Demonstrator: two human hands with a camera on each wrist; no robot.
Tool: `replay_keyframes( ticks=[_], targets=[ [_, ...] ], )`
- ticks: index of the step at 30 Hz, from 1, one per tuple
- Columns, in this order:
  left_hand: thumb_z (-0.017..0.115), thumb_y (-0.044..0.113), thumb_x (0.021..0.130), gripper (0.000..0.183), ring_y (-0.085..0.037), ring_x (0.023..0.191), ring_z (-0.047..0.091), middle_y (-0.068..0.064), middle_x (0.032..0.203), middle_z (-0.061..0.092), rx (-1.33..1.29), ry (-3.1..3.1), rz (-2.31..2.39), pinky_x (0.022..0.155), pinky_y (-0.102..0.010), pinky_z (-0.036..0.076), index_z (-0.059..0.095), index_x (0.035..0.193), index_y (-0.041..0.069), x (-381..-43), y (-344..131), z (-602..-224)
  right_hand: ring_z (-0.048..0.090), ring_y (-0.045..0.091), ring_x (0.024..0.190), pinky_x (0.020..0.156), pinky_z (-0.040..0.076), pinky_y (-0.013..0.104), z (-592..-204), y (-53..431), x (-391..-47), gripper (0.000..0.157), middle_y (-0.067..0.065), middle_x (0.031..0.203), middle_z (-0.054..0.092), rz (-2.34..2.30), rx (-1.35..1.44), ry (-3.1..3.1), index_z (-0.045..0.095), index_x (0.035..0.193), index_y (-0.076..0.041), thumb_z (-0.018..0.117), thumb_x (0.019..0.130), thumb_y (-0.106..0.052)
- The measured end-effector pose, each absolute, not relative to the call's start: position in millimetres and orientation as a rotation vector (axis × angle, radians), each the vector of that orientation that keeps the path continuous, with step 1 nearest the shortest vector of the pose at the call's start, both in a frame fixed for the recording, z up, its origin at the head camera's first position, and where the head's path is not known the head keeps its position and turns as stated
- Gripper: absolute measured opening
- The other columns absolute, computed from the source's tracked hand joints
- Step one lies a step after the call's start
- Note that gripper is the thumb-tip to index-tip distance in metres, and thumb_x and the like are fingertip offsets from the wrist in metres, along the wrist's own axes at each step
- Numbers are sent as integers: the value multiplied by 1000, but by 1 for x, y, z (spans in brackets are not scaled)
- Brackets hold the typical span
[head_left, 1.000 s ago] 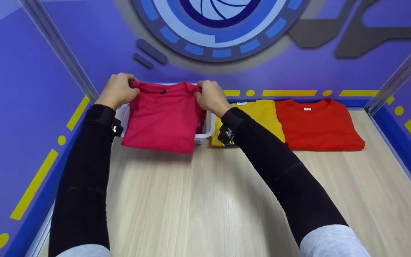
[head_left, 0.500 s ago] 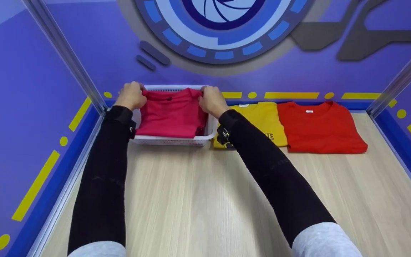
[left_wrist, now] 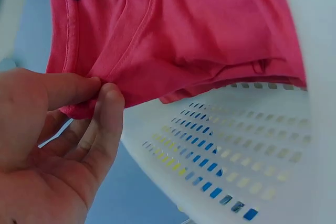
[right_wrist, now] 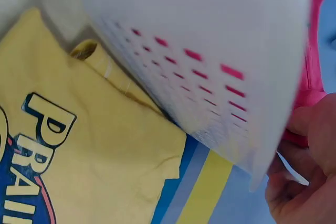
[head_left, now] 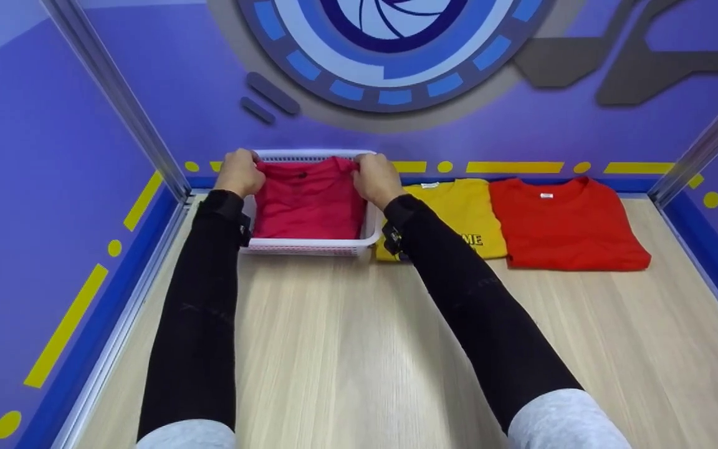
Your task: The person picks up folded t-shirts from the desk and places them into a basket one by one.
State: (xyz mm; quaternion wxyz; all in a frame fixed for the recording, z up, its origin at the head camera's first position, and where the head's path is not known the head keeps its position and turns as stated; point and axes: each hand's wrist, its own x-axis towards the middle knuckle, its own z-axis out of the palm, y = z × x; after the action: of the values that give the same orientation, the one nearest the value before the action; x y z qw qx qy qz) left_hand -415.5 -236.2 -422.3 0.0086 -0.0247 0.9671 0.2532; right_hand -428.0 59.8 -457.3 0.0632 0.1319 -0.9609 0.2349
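A folded pink T-shirt [head_left: 309, 202] lies inside a white perforated basket [head_left: 309, 243] at the back left of the table. My left hand [head_left: 240, 173] pinches one shoulder corner of it; the left wrist view shows the thumb and fingers on the pink cloth [left_wrist: 173, 30] beside the collar, above the basket wall [left_wrist: 252, 140]. At the opposite corner my right hand [head_left: 378, 179] grips the shirt near the basket's right rim. In the right wrist view the basket's side hides most of the shirt, and the fingers of my right hand [right_wrist: 307, 166] are partly hidden by the rim.
A folded yellow T-shirt [head_left: 459, 212] lies against the basket's right side. Touching it further right is a folded red T-shirt [head_left: 571, 224]. Blue-purple panels [head_left: 147, 75] wall in the back and both sides of the wooden table [head_left: 359, 349].
Both hands have lowered the pink T-shirt from above and in front of the basket down into it. Its bottom edge, earlier hanging over the front rim, now sits inside.
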Motion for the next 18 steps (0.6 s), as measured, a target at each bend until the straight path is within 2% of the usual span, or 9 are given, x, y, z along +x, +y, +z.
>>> replay_keyframes(
  ticks=[6,8,13,16,18],
  targets=[
    [55,4,96,49,-47,143,57,-31,148,64,-100,3022,818,119,-55,49,66,143,-3,-420,-233,-429,70,43,120,105,40,51,-464,60,-430,23,15,123,82,571,361,-2860,82,121,-8,66,109,-21],
    [55,4,98,51,-46,143,58,-29,149,64,-96,3021,833,120,-54,50,63,147,-2,-422,-233,-431,69,43,120,105,39,51,-465,60,-430,24,16,123,82,557,356,-2852,81,122,-7,65,109,-20],
    [52,5,101,56,-45,144,58,-29,152,62,-13,3015,833,123,-54,47,55,156,0,-423,-231,-436,66,44,124,106,41,52,-468,59,-427,31,18,132,78,487,390,-2856,76,135,-5,59,110,-14],
    [50,3,97,49,-42,133,62,-28,144,67,54,3014,755,118,-52,50,65,143,-2,-419,-229,-437,66,43,126,107,43,52,-469,57,-424,33,18,133,77,409,464,-2845,75,136,-5,57,110,-13],
    [50,2,94,43,-37,119,65,-26,132,72,117,2986,660,108,-49,53,72,130,-2,-414,-228,-438,69,41,123,108,46,53,-470,55,-421,29,17,127,78,352,552,-2838,77,128,-5,58,109,-14]
  ],
)
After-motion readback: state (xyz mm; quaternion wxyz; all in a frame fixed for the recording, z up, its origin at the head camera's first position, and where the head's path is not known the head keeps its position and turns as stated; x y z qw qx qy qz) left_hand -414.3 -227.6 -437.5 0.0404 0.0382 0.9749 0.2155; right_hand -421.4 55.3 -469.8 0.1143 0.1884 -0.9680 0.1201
